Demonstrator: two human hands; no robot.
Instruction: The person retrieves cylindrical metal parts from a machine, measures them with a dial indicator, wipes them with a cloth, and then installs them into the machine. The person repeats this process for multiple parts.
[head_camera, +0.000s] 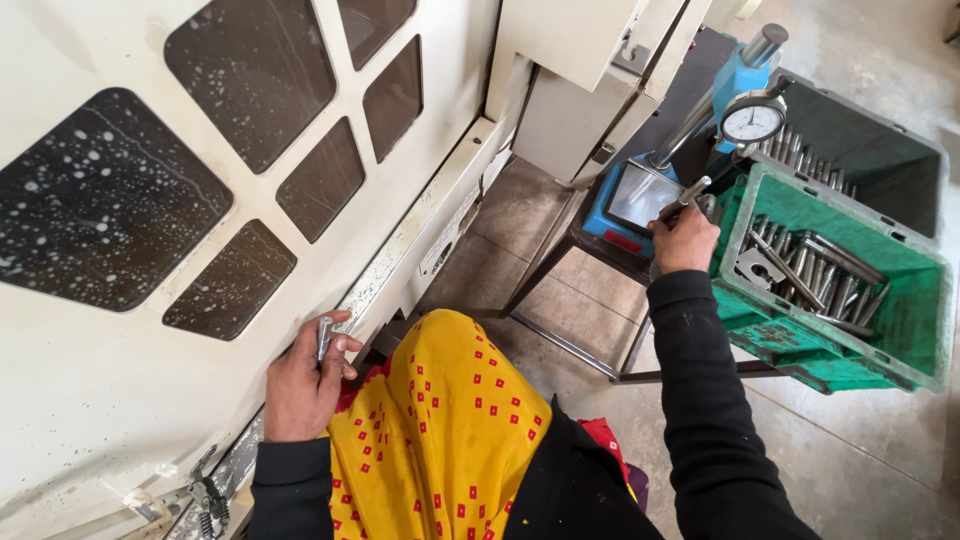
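Both hands grip metal rods: left hand half-hides one rod, right hand covers another's end.

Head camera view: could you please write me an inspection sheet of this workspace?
Surface: dark metal stand on a tiled floor.
Job's things: short silver metal pin; second silver metal rod held at the blue dial gauge fixture.
Clutter: green plastic crate of steel rods; dark grey bin behind it, with more rods.
Grippers: left hand holds the pin; right hand grips the rod.
Cables: nothing seen.
Surroundings: cream machine door with spattered dark windows.
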